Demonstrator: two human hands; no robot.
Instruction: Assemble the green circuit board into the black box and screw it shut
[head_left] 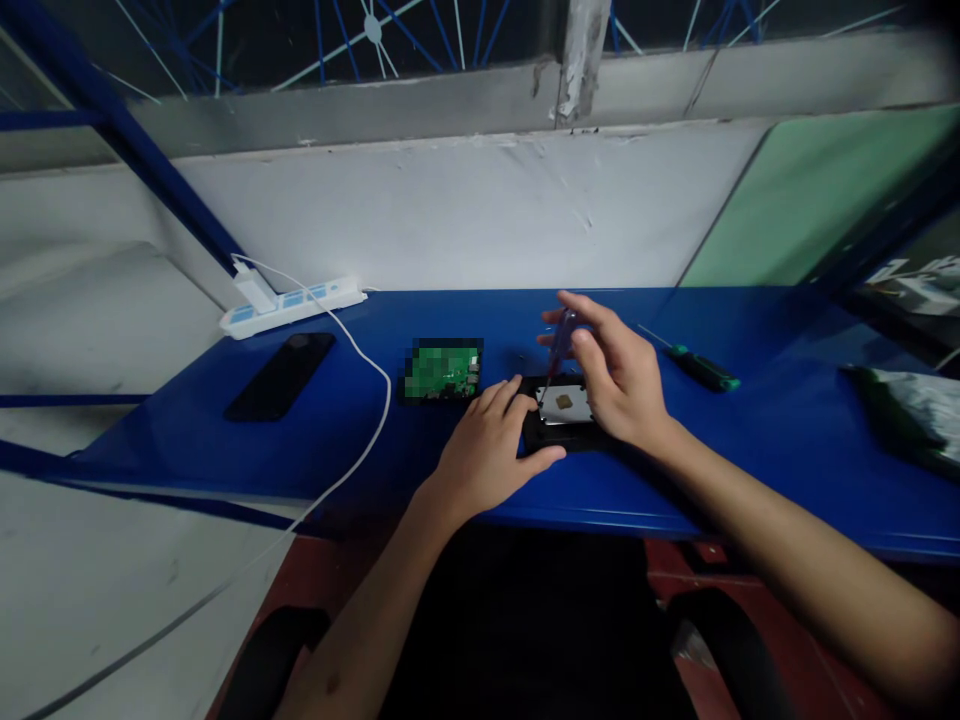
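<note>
A black case (570, 437) lies flat on the blue table, with a silver plate (579, 413) in it that bears a small tan square. My left hand (487, 445) grips the case's left side, fingers at the far edge and thumb along the near edge. In my right hand (619, 370) is a screwdriver (563, 338) with a see-through purplish handle, held steeply upright. Its tip points down at the plate's left end, close to my left fingertips; a screw there is too small to make out. The right palm covers the case's right end.
Left of the case sits a green circuit board (442, 370), partly blurred. A black phone (281, 378), a white power strip (300, 304) and its cable (379, 375) are farther left. On the right lie a green-black screwdriver (701, 368) and a silver bag (911, 410).
</note>
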